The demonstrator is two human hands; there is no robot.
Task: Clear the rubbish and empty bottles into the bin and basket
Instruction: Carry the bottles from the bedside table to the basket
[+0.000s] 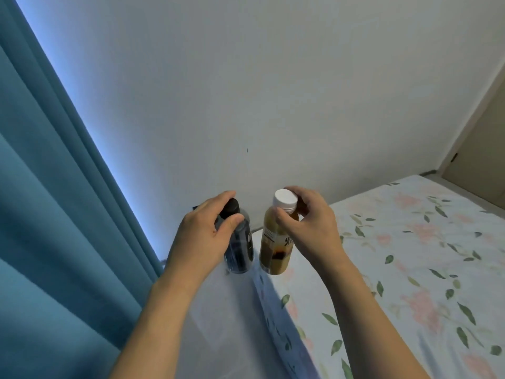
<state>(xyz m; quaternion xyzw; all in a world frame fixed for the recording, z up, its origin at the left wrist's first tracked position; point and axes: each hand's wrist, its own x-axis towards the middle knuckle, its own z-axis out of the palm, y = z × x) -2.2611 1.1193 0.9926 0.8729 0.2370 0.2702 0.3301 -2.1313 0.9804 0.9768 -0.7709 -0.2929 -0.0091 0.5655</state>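
Here, the left hand is curling its fingers and thumb around the neck of a dark bottle just under its black cap. Beside it, the right hand is pinching the neck of a yellowish bottle below its white cap. Both bottles are standing close together, tilted slightly, over a pale surface next to the bed with its floral sheet; whether they are resting on that surface or being lifted is unclear. A teal curtain is hanging at the left, with a white wall behind.
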